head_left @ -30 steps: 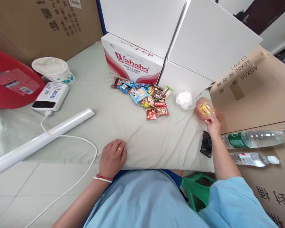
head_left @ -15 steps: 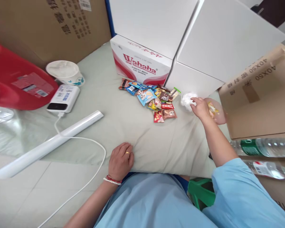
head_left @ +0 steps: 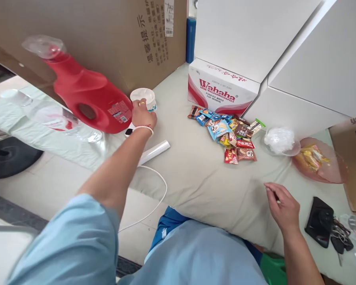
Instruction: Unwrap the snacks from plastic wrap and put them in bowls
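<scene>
- Left hand (head_left: 142, 115) stretched across the grey-green cloth (head_left: 195, 178), fingers wrapped around the white paper cup (head_left: 144, 97) beside the red detergent jug (head_left: 89, 99).
- Right hand (head_left: 281, 208) resting loosely curled, empty, near the pile of snack packets (head_left: 225, 132).
- Grasp stage; lifting calls for a level, gentle hold.

A low surface covered with a pale green cloth (head_left: 201, 186) carried everything, and near its middle lay a loose heap of small snack packets (head_left: 225, 132) just in front of a red and white carton (head_left: 221, 89). To the right of the heap sat a crumpled clear plastic bag (head_left: 279, 139), a pink plate (head_left: 329, 174) with yellow sweets, and near the front edge a black wallet (head_left: 319, 219) with keys (head_left: 341, 235) beside it. On the left stood a white paper cup (head_left: 144, 97) next to a red jug (head_left: 89, 97) lying on its side, with a white tube (head_left: 154, 151) and a white cable (head_left: 158, 180) close by.
</scene>
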The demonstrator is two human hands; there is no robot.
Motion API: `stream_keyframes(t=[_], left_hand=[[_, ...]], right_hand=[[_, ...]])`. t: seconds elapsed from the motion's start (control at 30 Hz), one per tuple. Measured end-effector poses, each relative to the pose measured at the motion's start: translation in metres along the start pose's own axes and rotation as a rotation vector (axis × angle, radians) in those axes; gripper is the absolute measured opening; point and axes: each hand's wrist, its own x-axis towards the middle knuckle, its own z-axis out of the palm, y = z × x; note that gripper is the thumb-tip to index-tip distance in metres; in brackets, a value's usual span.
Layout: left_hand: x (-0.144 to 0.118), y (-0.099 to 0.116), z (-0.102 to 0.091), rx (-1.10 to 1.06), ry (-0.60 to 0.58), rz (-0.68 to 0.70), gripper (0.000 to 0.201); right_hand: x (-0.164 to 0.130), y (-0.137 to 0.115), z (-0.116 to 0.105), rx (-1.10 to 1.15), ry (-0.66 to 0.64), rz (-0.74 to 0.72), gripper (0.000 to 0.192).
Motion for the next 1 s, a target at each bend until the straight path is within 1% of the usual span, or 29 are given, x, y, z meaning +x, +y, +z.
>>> stream_keyframes(t=[0.07,0.13,0.2,0.23,0.3,0.33,0.37,0.4,0.47,0.5,0.53,0.6,0.63,0.67,0.73,0.77,0.8,0.87,0.9,0.93,1.0], left_hand=[[0.021,-0.009,0.005,0.021,-0.067,0.011,0.041],[0.028,-0.011,0.006,0.035,-0.092,0.055,0.044],[0.021,-0.002,0.006,0.033,-0.096,0.13,0.039],[0.011,0.006,0.006,0.027,-0.097,0.176,0.034],[-0.023,0.031,0.007,0.011,-0.114,0.283,0.022],[-0.047,0.046,0.007,0.025,-0.125,0.368,0.017],[-0.074,0.062,0.007,0.043,-0.15,0.45,0.015],[-0.105,0.077,0.006,0.059,-0.194,0.536,0.016],[-0.17,0.105,0.003,0.072,-0.337,0.73,0.024],[-0.201,0.114,0.001,0.053,-0.383,0.789,0.026],[-0.229,0.121,0.0,0.032,-0.425,0.844,0.026],[-0.274,0.125,-0.003,-0.016,-0.538,1.0,0.024],[-0.29,0.122,-0.004,-0.029,-0.577,1.055,0.024],[-0.301,0.118,-0.004,-0.043,-0.604,1.082,0.026],[-0.312,0.105,-0.004,-0.094,-0.587,1.055,0.028],[-0.314,0.099,-0.003,-0.125,-0.553,1.012,0.028],[-0.314,0.093,-0.002,-0.158,-0.513,0.965,0.026],[-0.315,0.085,0.0,-0.218,-0.459,0.902,0.023],[-0.316,0.084,0.001,-0.247,-0.456,0.896,0.022],[-0.317,0.084,0.002,-0.275,-0.47,0.902,0.021],[-0.321,0.088,0.002,-0.318,-0.512,0.912,0.024]], right_hand=[[-0.03,0.012,-0.016,-0.032,-0.013,0.057,0.025],[-0.049,0.022,-0.032,-0.066,0.005,0.134,0.027],[-0.056,0.022,-0.044,-0.074,0.06,0.232,0.028],[-0.055,0.017,-0.047,-0.06,0.095,0.276,0.027],[-0.041,-0.002,-0.05,0.012,0.154,0.315,0.024],[-0.03,-0.015,-0.049,0.064,0.168,0.288,0.021],[-0.017,-0.029,-0.048,0.116,0.166,0.225,0.018],[-0.002,-0.044,-0.046,0.141,0.166,0.133,0.018],[0.03,-0.072,-0.042,0.163,0.16,-0.076,0.025],[0.046,-0.084,-0.04,0.171,0.136,-0.162,0.03],[0.06,-0.093,-0.037,0.164,0.106,-0.239,0.034],[0.085,-0.104,-0.031,0.122,-0.035,-0.316,0.037],[0.094,-0.106,-0.027,0.093,-0.132,-0.335,0.037],[0.101,-0.105,-0.023,0.064,-0.252,-0.351,0.034],[0.105,-0.102,-0.013,0.005,-0.517,-0.384,0.028],[0.104,-0.1,-0.007,-0.027,-0.629,-0.389,0.027],[0.101,-0.099,-0.003,-0.062,-0.715,-0.377,0.03],[0.096,-0.099,0.005,-0.125,-0.808,-0.308,0.049],[0.094,-0.102,0.009,-0.147,-0.832,-0.267,0.059],[0.094,-0.106,0.012,-0.162,-0.856,-0.233,0.064],[0.097,-0.117,0.022,-0.177,-0.902,-0.196,0.059]])
